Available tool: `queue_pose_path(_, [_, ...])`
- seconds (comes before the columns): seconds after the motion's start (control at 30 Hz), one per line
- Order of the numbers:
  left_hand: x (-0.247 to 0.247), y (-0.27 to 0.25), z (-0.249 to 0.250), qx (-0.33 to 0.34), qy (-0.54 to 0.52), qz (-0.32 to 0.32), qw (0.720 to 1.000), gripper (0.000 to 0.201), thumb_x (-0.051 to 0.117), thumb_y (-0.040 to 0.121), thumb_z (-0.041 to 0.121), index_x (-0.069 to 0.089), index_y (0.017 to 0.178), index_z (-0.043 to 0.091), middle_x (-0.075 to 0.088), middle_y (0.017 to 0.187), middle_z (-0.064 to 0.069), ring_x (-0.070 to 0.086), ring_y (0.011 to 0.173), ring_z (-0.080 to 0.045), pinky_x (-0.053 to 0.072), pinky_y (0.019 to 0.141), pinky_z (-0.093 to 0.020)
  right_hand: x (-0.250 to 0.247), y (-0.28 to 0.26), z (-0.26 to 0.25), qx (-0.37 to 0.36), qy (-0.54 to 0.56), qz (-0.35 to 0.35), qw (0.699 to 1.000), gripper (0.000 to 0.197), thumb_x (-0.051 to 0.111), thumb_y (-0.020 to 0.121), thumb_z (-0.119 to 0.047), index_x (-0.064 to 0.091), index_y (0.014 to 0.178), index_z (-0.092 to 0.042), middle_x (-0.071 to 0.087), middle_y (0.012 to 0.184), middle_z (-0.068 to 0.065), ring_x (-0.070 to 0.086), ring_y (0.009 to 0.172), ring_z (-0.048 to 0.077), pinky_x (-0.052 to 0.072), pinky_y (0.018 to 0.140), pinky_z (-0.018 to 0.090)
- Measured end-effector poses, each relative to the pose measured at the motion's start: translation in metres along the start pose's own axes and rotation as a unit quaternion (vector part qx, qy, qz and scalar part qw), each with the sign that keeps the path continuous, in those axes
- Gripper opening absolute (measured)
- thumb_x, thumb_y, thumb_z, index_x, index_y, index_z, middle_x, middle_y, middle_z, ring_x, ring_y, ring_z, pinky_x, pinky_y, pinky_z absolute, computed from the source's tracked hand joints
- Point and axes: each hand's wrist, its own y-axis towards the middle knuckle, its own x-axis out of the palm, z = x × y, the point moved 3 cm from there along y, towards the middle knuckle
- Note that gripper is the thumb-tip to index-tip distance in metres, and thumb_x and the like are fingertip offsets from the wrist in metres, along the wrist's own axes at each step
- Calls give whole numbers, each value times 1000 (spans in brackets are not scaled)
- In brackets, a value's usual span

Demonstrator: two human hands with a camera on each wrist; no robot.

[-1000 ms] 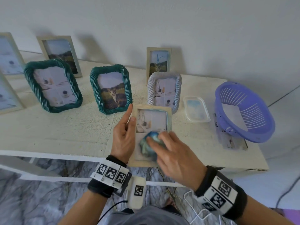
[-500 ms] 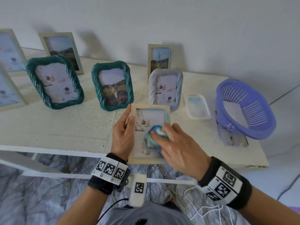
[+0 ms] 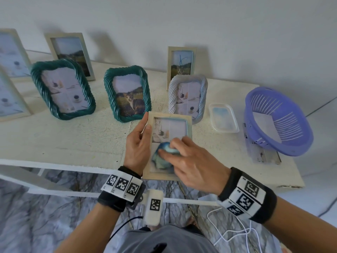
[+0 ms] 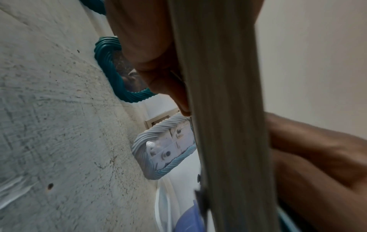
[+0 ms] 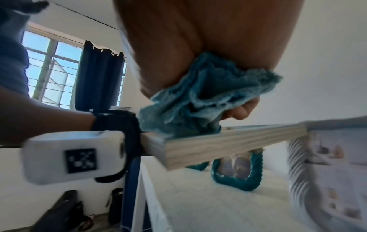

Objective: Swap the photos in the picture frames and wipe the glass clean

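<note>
A pale wooden picture frame (image 3: 189, 125) is held tilted above the table's front edge, glass side up. My left hand (image 3: 138, 143) grips its left side, thumb on the front and fingers behind; the frame's edge (image 4: 224, 125) fills the left wrist view. My right hand (image 3: 184, 157) holds a bunched blue cloth (image 3: 165, 155) and presses it on the lower half of the glass. From the right wrist the cloth (image 5: 198, 100) shows curled in the fingers, touching the frame (image 5: 228, 142).
On the white table (image 3: 73, 139) stand two teal rope-edged frames (image 3: 62, 88) (image 3: 127, 92), a white rope-edged frame (image 3: 187, 96) and plain frames along the wall. A clear plastic lid (image 3: 223, 117) and a purple basket (image 3: 279, 121) lie to the right.
The right hand has rubbed the cloth over the lower glass, going up and then back down and left. The left hand has kept its grip on the frame.
</note>
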Motion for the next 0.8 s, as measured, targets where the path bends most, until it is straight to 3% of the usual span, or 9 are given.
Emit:
queue_pose_path(0.1, [-2,-1,-6,-15,-3,7,1000,40,41,105,9,48,144,12,73,99,17,66,97,-10,55,86,-31,3,-1,-3,-43,4,-21,999,40,45,90,-19,60,128,-16,48,108,5,44,90,19,45,73,29])
queue_pose_path(0.17, [-1,-2,-6,-11,-2,10,1000,40,41,105,9,47,145,12,71,90,21,63,91,-7,54,82,-26,1,6,1,-40,-22,-5,999,39,50,88,-18,62,126,-17,50,107,5,45,87,20,46,70,31])
queue_pose_path(0.27, [5,-2,-1,2,-16,-6,1000,41,38,105,3,40,146,4,70,98,31,62,95,9,49,82,-12,-4,22,9,3,-40,32,999,41,60,86,-16,61,127,-16,51,105,7,46,85,22,47,66,33])
queue_pose_path(0.37, [12,-7,4,13,-33,-21,999,43,36,104,0,35,147,1,70,104,24,63,101,8,48,87,-12,-10,35,24,64,-59,52,995,46,60,86,-14,58,132,-14,50,106,9,46,87,25,50,70,37])
queue_pose_path(0.5, [20,-9,4,22,-9,-30,999,43,36,104,0,35,147,1,71,97,30,63,96,9,48,84,-11,-15,35,31,123,-53,59,989,47,57,86,-12,55,134,-11,49,113,12,47,92,29,51,73,44])
queue_pose_path(0.7, [9,-6,5,-4,-23,-4,1000,42,36,105,3,40,146,5,72,108,11,66,95,0,55,84,-21,1,6,-4,14,-3,-4,1000,44,47,88,-21,57,130,-12,46,113,5,44,90,19,51,70,31])
queue_pose_path(0.8, [7,-4,1,-10,-8,12,1000,41,38,106,8,44,146,10,74,99,18,66,96,-4,56,90,-33,4,-7,-6,-22,2,-22,1000,43,43,89,-22,58,129,-17,47,108,4,43,88,19,49,68,32])
